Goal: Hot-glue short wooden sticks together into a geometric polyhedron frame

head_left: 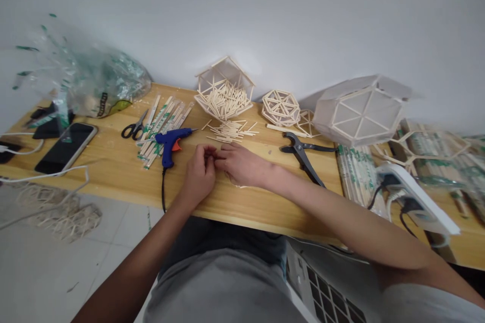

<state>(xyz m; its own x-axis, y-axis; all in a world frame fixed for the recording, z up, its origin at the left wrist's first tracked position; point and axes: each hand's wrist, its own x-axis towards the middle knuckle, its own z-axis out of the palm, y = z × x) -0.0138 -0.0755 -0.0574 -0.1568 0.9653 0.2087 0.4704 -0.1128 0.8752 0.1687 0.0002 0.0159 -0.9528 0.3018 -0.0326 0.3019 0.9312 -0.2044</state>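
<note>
A person's left hand (pixel 200 171) and right hand (pixel 242 164) meet near the middle of the frame, low over a yellow-brown wooden table (pixel 129 174). The left fingers are curled, with the thumb close to them. The right fingers are bent too, and their tips come together at the left ones. The gap is narrow, but one cannot tell what small thing, if any, is pinched there.

Just left of the hands lies a blue glue gun with an orange trigger (pixel 168 142). Its tip points to the right. Just above the hands, a loose heap of short, pale wooden sticks (pixel 229 131) lies on the table. Behind it, at the upper middle, a pale bowl with many flat sides (pixel 227 68) is full of more sticks.

Black metal pliers (pixel 299 149) lie right of the middle. Black scissors (pixel 133 130) lie left of the glue gun, and a black phone (pixel 66 148) is farther left.
</note>
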